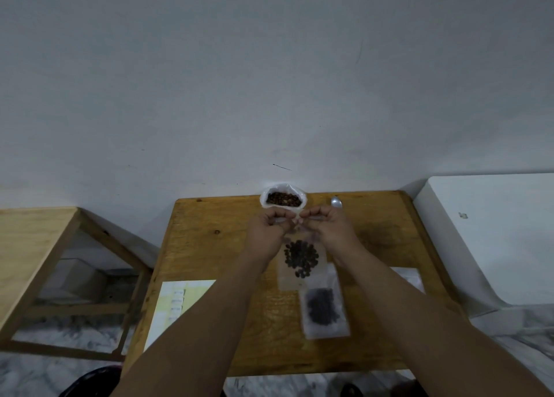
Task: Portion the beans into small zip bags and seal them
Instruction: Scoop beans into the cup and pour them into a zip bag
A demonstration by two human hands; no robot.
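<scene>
A small clear zip bag (pixel 301 261) holding dark beans hangs above the wooden table (pixel 209 246). My left hand (pixel 268 231) and my right hand (pixel 328 227) pinch its top edge from either side, fingertips nearly meeting. A second small bag of beans (pixel 323 309) lies flat on the table nearer to me. At the table's far edge stands an open white bag of loose beans (pixel 283 198).
A metal spoon (pixel 336 201) lies at the far edge, right of the white bag. A stack of flat bags or sheets (pixel 177 303) sits at the table's left front. Another wooden table (pixel 33 231) stands to the left, a white surface (pixel 494 231) to the right.
</scene>
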